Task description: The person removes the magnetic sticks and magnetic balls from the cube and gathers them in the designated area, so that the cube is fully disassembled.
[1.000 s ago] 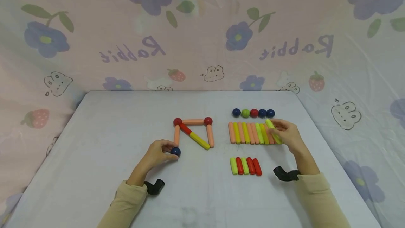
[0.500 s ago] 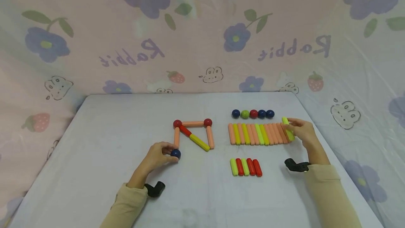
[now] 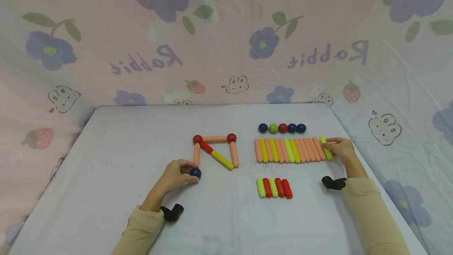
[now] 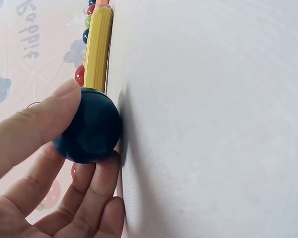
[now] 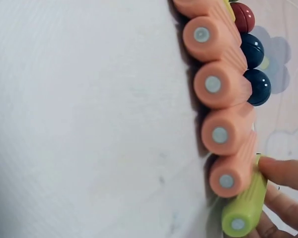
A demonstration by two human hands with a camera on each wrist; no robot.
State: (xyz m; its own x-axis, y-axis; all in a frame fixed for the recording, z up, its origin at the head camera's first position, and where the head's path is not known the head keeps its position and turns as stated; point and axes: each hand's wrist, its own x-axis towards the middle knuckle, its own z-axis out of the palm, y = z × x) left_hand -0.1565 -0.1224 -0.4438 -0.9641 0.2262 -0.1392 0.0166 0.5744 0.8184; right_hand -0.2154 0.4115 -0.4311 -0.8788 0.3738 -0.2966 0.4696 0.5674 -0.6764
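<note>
My left hand (image 3: 177, 176) pinches a dark blue ball (image 4: 92, 126) between thumb and fingers. The ball sits at the near end of an orange rod (image 3: 196, 156), part of a flat figure with red balls (image 3: 197, 139) at its two far corners. Inside the figure, a red rod (image 3: 207, 147) and a yellow rod (image 3: 222, 160) form a slanting line. Over at the right, my right hand (image 3: 341, 149) pinches a lime-green rod (image 5: 246, 203) at the right end of a row of orange rods (image 5: 223, 133), yellow ones and another lime one. Round metallic discs show in the rod ends.
Behind the long row lies a line of balls: blue (image 3: 263, 128), green (image 3: 273, 128), red (image 3: 282, 128) and two more blue. Shorter lime rods (image 3: 260, 188) and red rods (image 3: 279, 187) lie nearer. The white table (image 3: 106, 148) meets a patterned curtain (image 3: 212, 50).
My right hand has moved right with the lime-green rod, from above the row to its right end, and the rod is now lower beside the last orange one. The left hand stays on the blue ball.
</note>
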